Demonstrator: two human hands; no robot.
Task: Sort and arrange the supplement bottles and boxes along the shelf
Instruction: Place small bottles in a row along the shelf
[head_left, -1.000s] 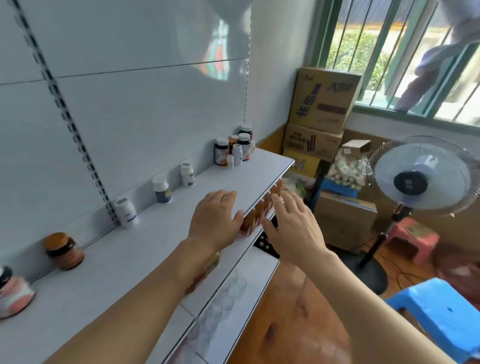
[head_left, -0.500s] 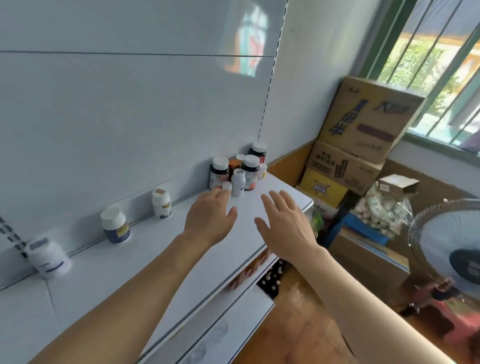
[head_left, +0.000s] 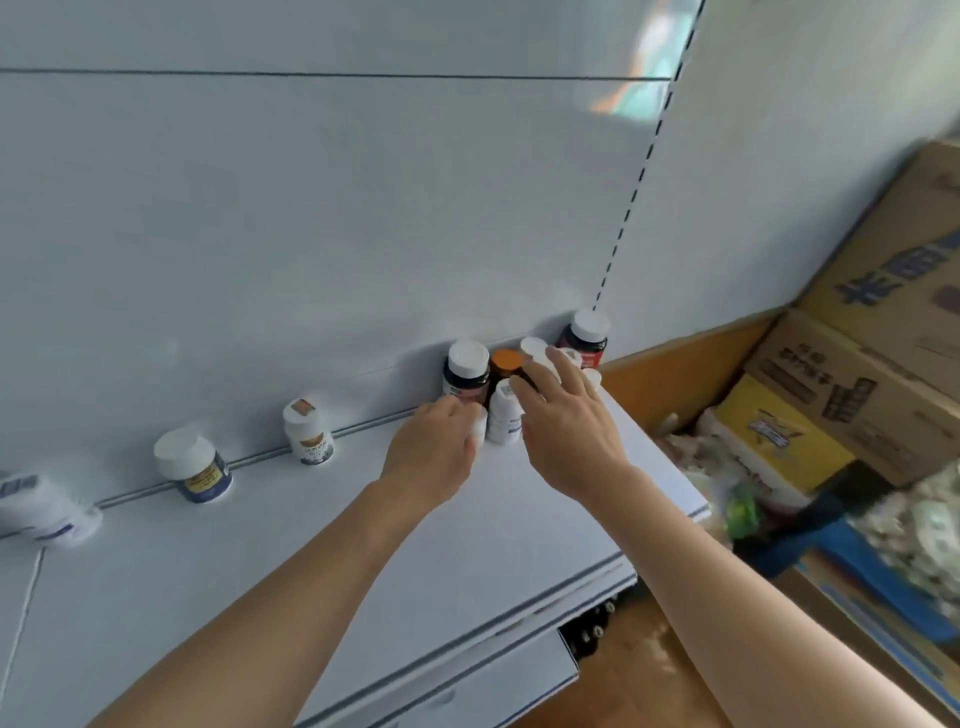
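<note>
Hands reach into the bottle cluster at the far right of the white shelf (head_left: 363, 545). Left hand (head_left: 434, 454) curls its fingers around a small white bottle (head_left: 480, 423). Right hand (head_left: 569, 423), fingers straight, touches the caps near the orange-capped bottle (head_left: 506, 361). Three single bottles, among them a blue-labelled bottle (head_left: 195, 467), stand to the left along the back wall.

To my right, stacked cardboard boxes (head_left: 878, 332) lean against the white wall (head_left: 779, 171), the top one printed with large blue characters. A yellow carton (head_left: 779, 431) sits lower, beside clear bags of pale goods (head_left: 930, 525) (too blurred to identify). A blue crate (head_left: 883, 587) lies beneath them. Below is wooden floor (head_left: 639, 675).
</note>
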